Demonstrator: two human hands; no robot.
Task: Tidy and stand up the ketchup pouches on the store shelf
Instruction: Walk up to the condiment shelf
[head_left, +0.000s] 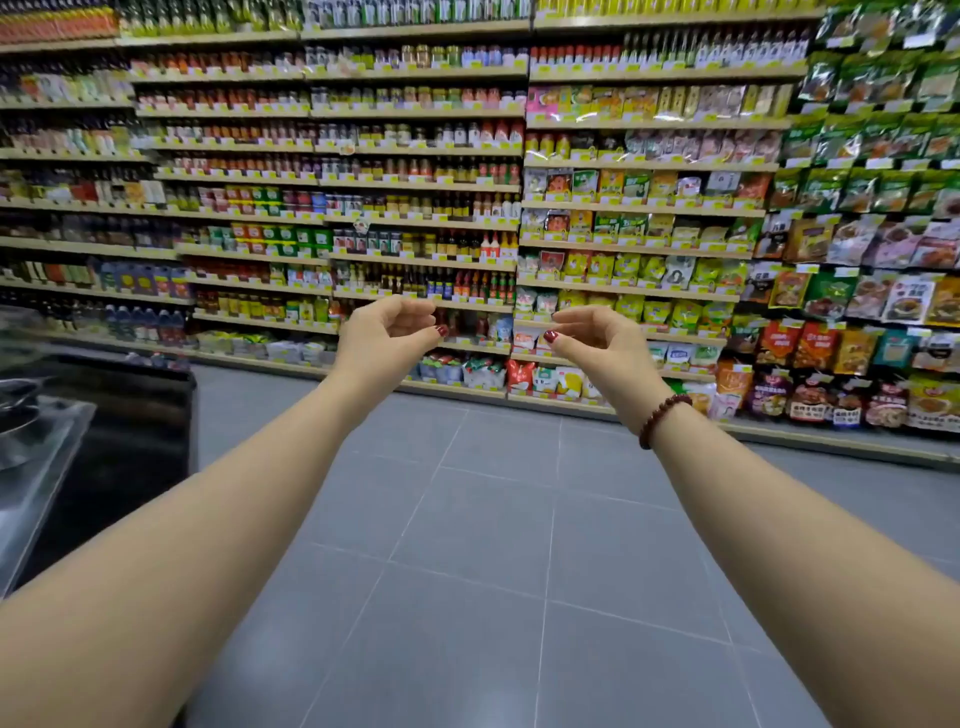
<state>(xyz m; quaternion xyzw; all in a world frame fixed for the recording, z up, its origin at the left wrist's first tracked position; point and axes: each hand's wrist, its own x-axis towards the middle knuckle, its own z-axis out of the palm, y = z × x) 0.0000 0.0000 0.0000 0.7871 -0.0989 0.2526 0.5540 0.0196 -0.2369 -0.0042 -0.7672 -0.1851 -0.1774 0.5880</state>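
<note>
View from your head across a shop aisle. Your left hand (387, 332) and your right hand (597, 338) are raised side by side at the centre of the frame, near each other but not touching. Both arms reach forward from the lower corners. On each hand the fingers are loosely curled, with the thumb held apart from them. Neither hand holds or touches anything. The thumbnails are painted dark red. A bracelet (662, 418) of dark red beads sits on your right wrist.

The shelves (415, 111) fill the upper half of the frame, well apart from your hands, and carry yellow price tags along their edges. Bottles and jars (363, 166) stand in rows at the upper left and centre. Flat packets (883, 208) hang or stand at the right. Soft bags (483, 371) lie on the lowest rows, just below and behind your hands in the picture, with a red bag (519, 374) among them. The ketchup pouches cannot be told apart from the other goods at this blur.

A grey tiled floor (493, 519) spreads between you and the shelves. A black counter (130, 415) stands at the left edge.
</note>
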